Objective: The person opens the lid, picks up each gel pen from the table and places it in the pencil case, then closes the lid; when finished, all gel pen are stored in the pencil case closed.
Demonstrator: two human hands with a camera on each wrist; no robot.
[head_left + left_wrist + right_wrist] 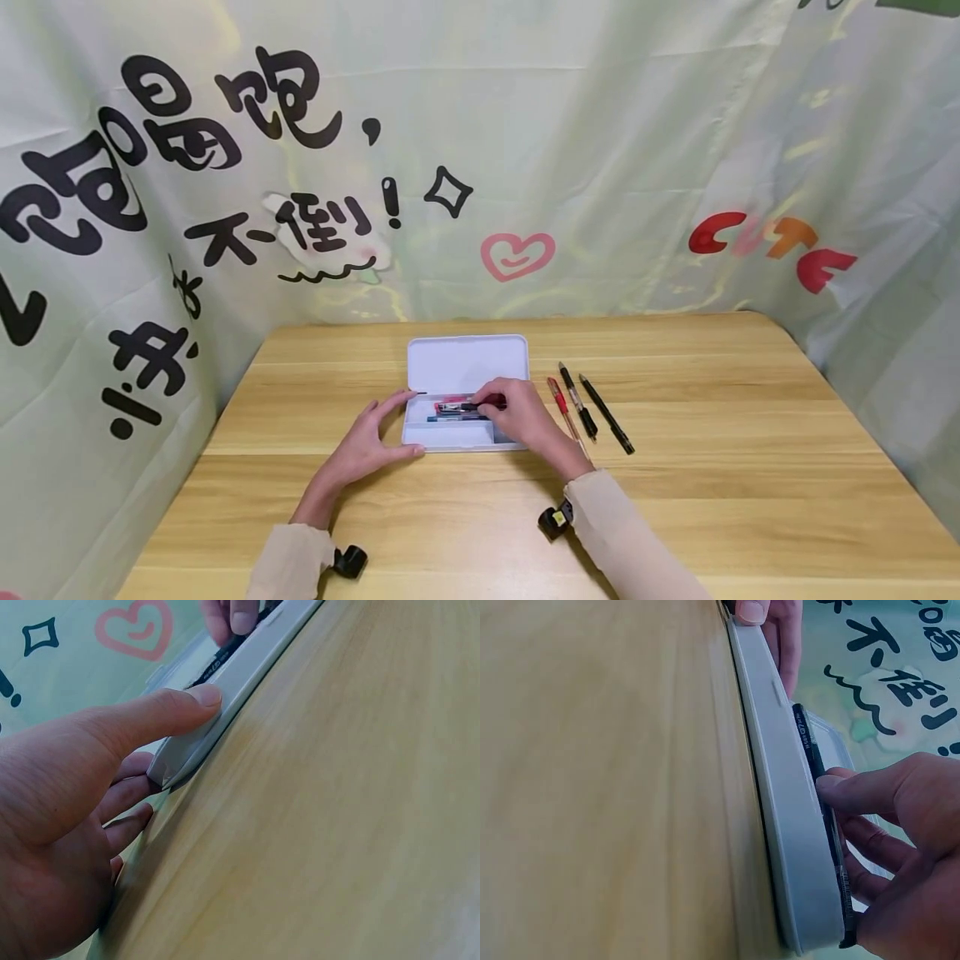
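Note:
A white pencil case (467, 362) lies open on the table with its lid tipped back. My left hand (360, 446) grips its left end, thumb on the front wall and fingers round the side. Over the tray, my right hand (517, 408) pinches a black pen (810, 746) between thumb and fingers. The pen runs lengthwise along the case, close above the front wall in the right wrist view. Several pens lie inside, among them a blue-tipped pen (450, 418); the right hand hides part of the tray.
To the right of the case, a red pen (557, 394), a clear-barrelled black pen (577, 402) and an all-black pen (606, 414) lie side by side on the wooden table (712, 483). A printed curtain (600, 167) hangs behind the table's back edge.

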